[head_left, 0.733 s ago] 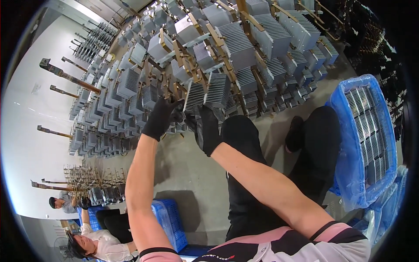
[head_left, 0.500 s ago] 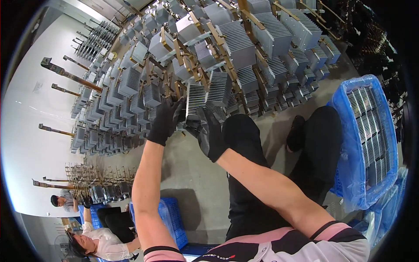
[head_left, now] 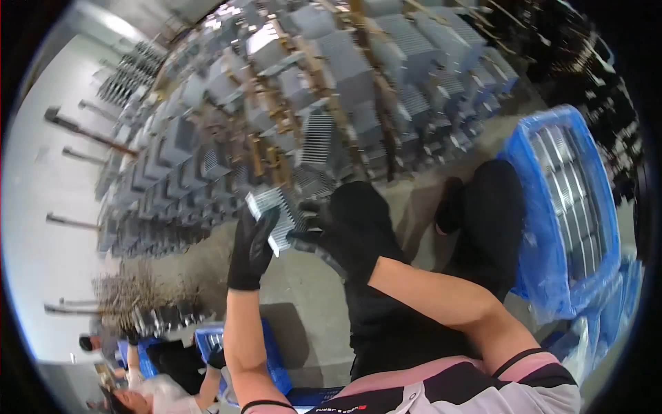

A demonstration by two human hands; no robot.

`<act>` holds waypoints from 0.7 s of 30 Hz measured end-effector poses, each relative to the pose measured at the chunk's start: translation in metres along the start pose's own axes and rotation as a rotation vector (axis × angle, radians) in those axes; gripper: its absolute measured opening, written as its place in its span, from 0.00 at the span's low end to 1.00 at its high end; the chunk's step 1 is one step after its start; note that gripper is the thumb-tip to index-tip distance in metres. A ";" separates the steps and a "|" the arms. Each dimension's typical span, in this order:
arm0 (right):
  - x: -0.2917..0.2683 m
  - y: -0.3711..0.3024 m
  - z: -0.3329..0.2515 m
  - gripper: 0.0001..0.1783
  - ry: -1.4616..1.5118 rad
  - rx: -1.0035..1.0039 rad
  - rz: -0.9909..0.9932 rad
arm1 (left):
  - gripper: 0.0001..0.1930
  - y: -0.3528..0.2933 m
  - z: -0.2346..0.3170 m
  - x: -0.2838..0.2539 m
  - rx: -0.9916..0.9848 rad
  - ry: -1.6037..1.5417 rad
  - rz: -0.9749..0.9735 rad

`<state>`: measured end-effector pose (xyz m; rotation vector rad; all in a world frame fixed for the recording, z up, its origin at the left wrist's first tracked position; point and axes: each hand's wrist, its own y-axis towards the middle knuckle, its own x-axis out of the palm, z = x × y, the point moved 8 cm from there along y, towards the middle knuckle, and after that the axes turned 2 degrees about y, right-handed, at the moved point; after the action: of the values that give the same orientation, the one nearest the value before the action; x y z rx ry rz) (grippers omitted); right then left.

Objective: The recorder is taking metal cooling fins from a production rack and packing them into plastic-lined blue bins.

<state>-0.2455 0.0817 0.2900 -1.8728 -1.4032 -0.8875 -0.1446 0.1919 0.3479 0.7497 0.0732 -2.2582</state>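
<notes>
Currently L hand (head_left: 252,248) grips 1 block (head_left: 274,215); R hand (head_left: 339,238) nr, grip unclear; rows in bin (head_left: 536,241), lots left on racks (head_left: 103,139).

A brightly lit white wall (head_left: 69,190) rises at left beyond a grey floor (head_left: 321,300).

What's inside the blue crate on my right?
Rows of finned metal blocks show inside, edged by blue plastic lining. Anything beneath the visible blocks is covered, so I can't see it.
</notes>
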 end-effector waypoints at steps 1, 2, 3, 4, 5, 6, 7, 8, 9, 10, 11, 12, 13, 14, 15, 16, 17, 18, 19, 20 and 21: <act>-0.014 -0.011 -0.016 0.29 -0.019 -0.035 0.071 | 0.21 -0.009 0.001 0.012 0.011 0.075 -0.024; -0.011 -0.026 -0.058 0.30 -0.657 -0.411 0.088 | 0.21 -0.018 0.000 0.021 0.032 0.141 -0.056; 0.010 -0.052 -0.087 0.31 -1.329 -0.722 0.099 | 0.19 -0.028 0.000 0.030 -0.038 0.107 -0.038; 0.028 -0.072 -0.118 0.32 -1.400 -0.847 0.092 | 0.19 -0.035 0.002 0.041 -0.107 0.075 -0.030; 0.039 -0.089 -0.145 0.34 -1.485 -0.970 0.080 | 0.20 -0.036 0.028 0.058 -0.118 0.030 -0.001; 0.030 -0.091 -0.139 0.39 -1.504 -0.863 0.033 | 0.21 -0.037 0.050 0.073 -0.131 -0.010 0.033; 0.019 -0.098 -0.134 0.44 -1.509 -0.753 -0.004 | 0.21 -0.035 0.057 0.100 -0.100 -0.068 -0.047; 0.009 -0.109 -0.147 0.44 -1.555 -0.749 0.069 | 0.24 -0.034 0.055 0.118 -0.189 -0.498 -0.060; -0.002 -0.117 -0.160 0.44 -1.676 -0.728 0.179 | 0.27 -0.028 0.057 0.142 -0.303 -0.919 -0.081; -0.010 -0.127 -0.173 0.43 -1.789 -0.701 0.286 | 0.27 -0.022 0.069 0.163 -0.296 -0.945 -0.145; -0.021 -0.138 -0.181 0.43 -1.890 -0.665 0.385 | 0.29 -0.021 0.085 0.180 -0.217 -0.719 -0.153; -0.025 -0.159 -0.210 0.42 -1.778 -0.684 0.339 | 0.31 -0.018 0.104 0.189 -0.129 -0.493 -0.145; -0.034 -0.190 -0.245 0.42 -1.661 -0.706 0.288 | 0.33 -0.012 0.120 0.196 -0.035 -0.266 -0.126; -0.051 -0.216 -0.275 0.42 -1.552 -0.569 0.356 | 0.33 -0.005 0.132 0.210 -0.020 -0.281 -0.159; -0.068 -0.238 -0.297 0.42 -1.424 -0.444 0.401 | 0.33 0.002 0.150 0.223 0.070 -0.399 -0.237; -0.083 -0.266 -0.322 0.42 -1.420 -0.550 0.513 | 0.34 0.007 0.167 0.233 0.158 -0.520 -0.308; -0.105 -0.297 -0.341 0.41 -1.349 -0.641 0.610 | 0.36 0.009 0.180 0.239 0.244 -0.640 -0.377; -0.125 -0.330 -0.359 0.41 -1.273 -0.734 0.702 | 0.36 0.011 0.174 0.244 0.251 -0.641 -0.385; -0.137 -0.351 -0.374 0.42 -1.299 -0.738 0.759 | 0.35 0.016 0.148 0.246 0.130 -0.685 -0.400; -0.147 -0.374 -0.387 0.42 -1.330 -0.737 0.824 | 0.35 0.019 0.123 0.251 0.005 -0.735 -0.419; -0.167 -0.401 -0.394 0.41 -1.478 -0.613 0.950 | 0.36 0.020 0.112 0.257 -0.121 -0.783 -0.440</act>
<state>-0.7251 -0.2318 0.4169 -3.4026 -0.5013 0.8665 -0.3285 -0.0166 0.3057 -0.2786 -0.0031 -2.7771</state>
